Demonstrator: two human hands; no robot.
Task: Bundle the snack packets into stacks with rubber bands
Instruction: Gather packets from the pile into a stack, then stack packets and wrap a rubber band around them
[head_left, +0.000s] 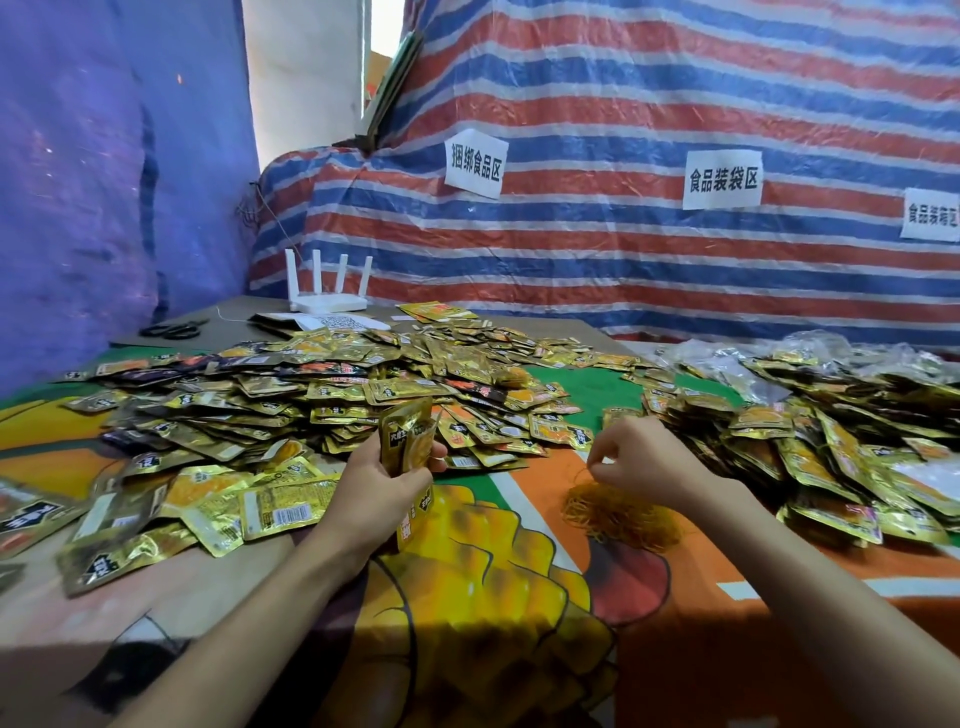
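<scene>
My left hand (375, 480) grips a small upright stack of gold snack packets (406, 439) above the table. My right hand (636, 457) hovers over a heap of yellow rubber bands (621, 514), its fingertips pinching a thin band pulled up from the heap. A large spread of loose gold and orange packets (291, 395) covers the table's left and middle. Another mass of packets (810, 441), stacked closer together, lies at the right.
The table wears a printed orange, green and yellow cover (519, 597). A white router (328, 291) and black scissors (174, 328) sit at the back left. Clear plastic bags (852, 353) lie back right. A striped tarp (623, 249) with paper signs stands behind.
</scene>
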